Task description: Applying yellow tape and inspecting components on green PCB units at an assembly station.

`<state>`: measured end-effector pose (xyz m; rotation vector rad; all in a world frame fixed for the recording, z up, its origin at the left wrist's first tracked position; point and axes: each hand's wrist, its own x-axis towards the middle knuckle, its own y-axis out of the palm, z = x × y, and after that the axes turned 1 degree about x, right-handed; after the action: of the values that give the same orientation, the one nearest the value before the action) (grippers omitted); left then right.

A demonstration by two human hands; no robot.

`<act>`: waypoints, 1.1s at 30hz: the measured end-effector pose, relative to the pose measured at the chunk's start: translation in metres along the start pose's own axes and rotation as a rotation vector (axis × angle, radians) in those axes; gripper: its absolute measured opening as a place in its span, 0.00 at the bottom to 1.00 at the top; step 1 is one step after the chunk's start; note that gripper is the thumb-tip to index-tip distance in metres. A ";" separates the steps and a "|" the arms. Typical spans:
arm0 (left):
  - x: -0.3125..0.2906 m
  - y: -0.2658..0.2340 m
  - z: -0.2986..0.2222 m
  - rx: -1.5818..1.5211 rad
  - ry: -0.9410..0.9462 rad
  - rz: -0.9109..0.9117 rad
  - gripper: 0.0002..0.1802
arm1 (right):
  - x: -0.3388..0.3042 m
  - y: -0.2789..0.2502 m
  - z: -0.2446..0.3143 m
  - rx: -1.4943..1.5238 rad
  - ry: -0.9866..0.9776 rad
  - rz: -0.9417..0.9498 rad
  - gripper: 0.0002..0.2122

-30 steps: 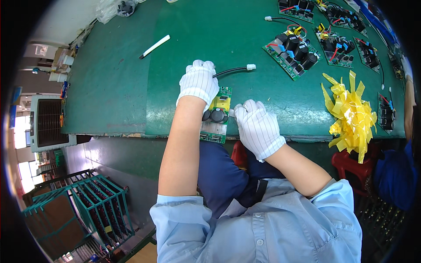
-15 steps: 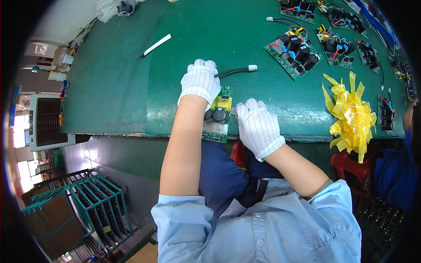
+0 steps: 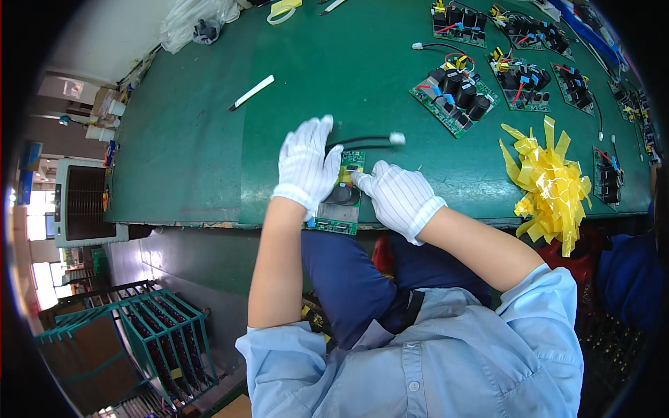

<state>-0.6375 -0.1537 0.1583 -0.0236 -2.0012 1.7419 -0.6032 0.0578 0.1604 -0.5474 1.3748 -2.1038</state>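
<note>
My left hand (image 3: 305, 167), in a white striped glove, is open, its fingers stretched out and the thumb apart. It partly covers the left side of a green circuit board (image 3: 336, 226) at the table's near edge. A black cable (image 3: 362, 141) with a blurred white connector (image 3: 396, 138) runs right from beside my left thumb. My right hand (image 3: 401, 195), gloved the same way, is closed at the board's right side. Its foremost fingertip meets the yellow tape (image 3: 346, 175) on the board; whatever its curled fingers hold is hidden. Round black components (image 3: 343, 194) show below the tape.
A white-handled cutter (image 3: 252, 93) lies farther left. Several circuit boards (image 3: 456, 97) with black capacitors spread over the right of the green table (image 3: 188, 153). A bunch of yellow tape strips (image 3: 552, 188) stands at the near right edge. A tape roll (image 3: 281, 14) lies far back.
My left hand has opened from a closed pose. My right fingertip has moved left onto the board's yellow tape. The cable's connector has shifted, and the whole view has tilted slightly.
</note>
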 end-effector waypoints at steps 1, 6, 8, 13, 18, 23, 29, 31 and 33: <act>-0.002 0.000 0.000 -0.111 -0.203 0.133 0.23 | 0.000 0.002 0.001 0.012 -0.003 -0.008 0.17; -0.001 0.002 -0.008 0.002 -0.136 -0.064 0.23 | 0.007 -0.004 0.013 -0.010 0.017 -0.062 0.14; -0.001 0.000 -0.009 -0.012 -0.112 -0.104 0.22 | 0.010 -0.011 0.019 -0.003 0.023 -0.055 0.12; 0.003 0.003 -0.004 -0.257 -0.311 -0.124 0.20 | 0.016 -0.020 0.019 -0.020 -0.022 -0.031 0.13; 0.002 0.010 0.005 -0.312 -0.400 -0.129 0.29 | 0.021 -0.034 0.030 0.008 -0.058 -0.032 0.10; 0.001 0.013 0.005 -0.300 -0.411 -0.107 0.30 | 0.022 -0.040 0.030 -0.021 -0.090 -0.018 0.10; -0.001 0.009 0.000 -0.312 -0.398 -0.138 0.32 | -0.001 -0.092 0.036 -0.023 -0.056 -0.065 0.10; 0.002 0.004 0.000 -0.392 -0.338 -0.202 0.33 | -0.017 -0.115 0.032 -0.048 -0.050 -0.125 0.10; -0.002 -0.004 -0.002 -0.595 -0.475 -0.218 0.34 | -0.043 -0.130 0.021 -0.108 -0.079 -0.202 0.11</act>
<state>-0.6339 -0.1532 0.1618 0.4301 -2.6808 1.0288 -0.5877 0.1123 0.2869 -0.8364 1.4455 -2.1477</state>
